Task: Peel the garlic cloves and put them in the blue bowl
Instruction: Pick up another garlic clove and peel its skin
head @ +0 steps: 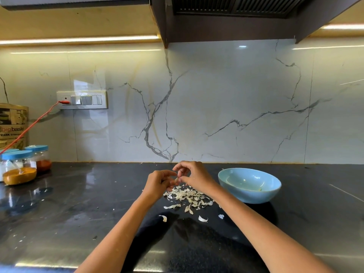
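Garlic clove [175,180] between both hands' fingers [182,179]

A glossy black stone worktop [65,209] met a white grey-veined marble wall [216,107], lit by warm strip lights [78,40] beneath a dark extractor hood [232,18].

Blue-lidded spice jars [19,167], paper bag [12,125]

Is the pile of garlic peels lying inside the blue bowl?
No, the garlic peels lie on the dark counter left of the blue bowl, under both hands.
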